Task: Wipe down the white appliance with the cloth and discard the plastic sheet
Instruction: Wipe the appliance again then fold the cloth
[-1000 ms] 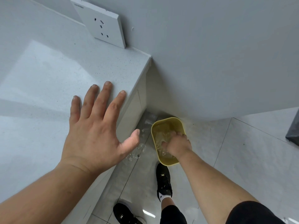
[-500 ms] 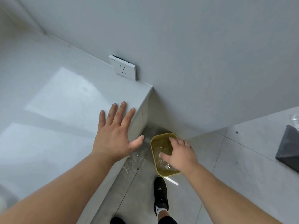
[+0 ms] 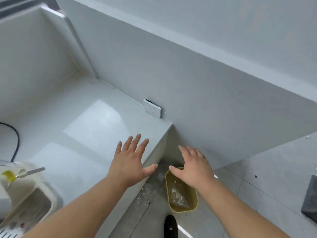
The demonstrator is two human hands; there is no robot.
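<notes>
Hands both empty, fingers spread wide. Left hand point(image 3: 130, 163) flat over near-right corner of white counter point(image 3: 82, 127); contact unclear. Right hand point(image 3: 193, 166) palm down above far rim of yellow bin point(image 3: 194, 201) on floor right of counter. Crumpled plastic sheet point(image 3: 177, 197) lies inside bin. White appliance point(image 3: 25, 194) at near left on counter, partly out of view. Cloth not visible. Wall socket point(image 3: 152, 108) far behind left hand.

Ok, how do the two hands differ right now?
The left hand lies over the white counter near its edge; the right hand is off the counter, above the yellow bin. The left fingers point up-right, the right fingers up-left. Both are open, spread and empty; the plastic sheet lies in the bin.
</notes>
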